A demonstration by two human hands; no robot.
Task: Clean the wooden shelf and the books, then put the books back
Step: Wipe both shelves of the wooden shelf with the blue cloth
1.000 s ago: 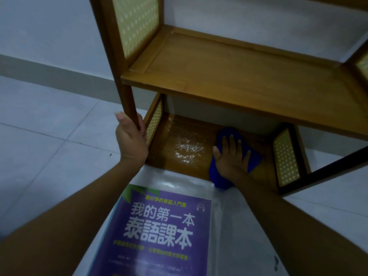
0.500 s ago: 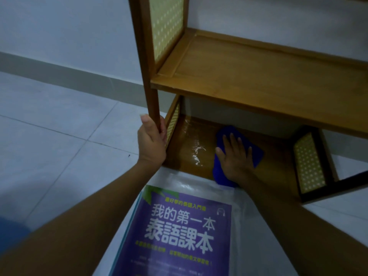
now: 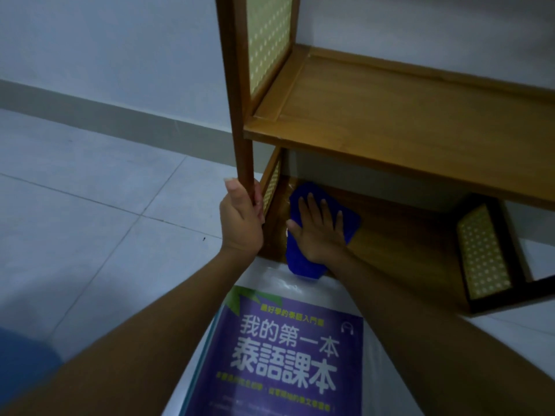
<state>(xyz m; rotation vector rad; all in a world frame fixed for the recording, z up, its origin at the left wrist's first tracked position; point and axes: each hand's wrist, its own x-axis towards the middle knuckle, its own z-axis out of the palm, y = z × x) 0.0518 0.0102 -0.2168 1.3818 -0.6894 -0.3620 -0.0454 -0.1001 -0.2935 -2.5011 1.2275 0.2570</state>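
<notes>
The wooden shelf has rattan side panels and two bare boards in view. My left hand is wrapped around its front left post, low down. My right hand lies flat, fingers spread, pressing a blue cloth onto the left end of the bottom board. A purple book with white characters lies face up on a white plastic sheet on the floor, just in front of the shelf and between my forearms.
The shelf stands against a pale wall with a grey skirting. Light floor tiles stretch to the left. Something blue shows at the bottom left edge. The shelf's lower right rattan panel closes off the right end.
My right hand has slid the blue cloth leftwards along the bottom board, over the wet shiny patch, up to the left panel. The view has shifted left. My left hand keeps its grip on the post.
</notes>
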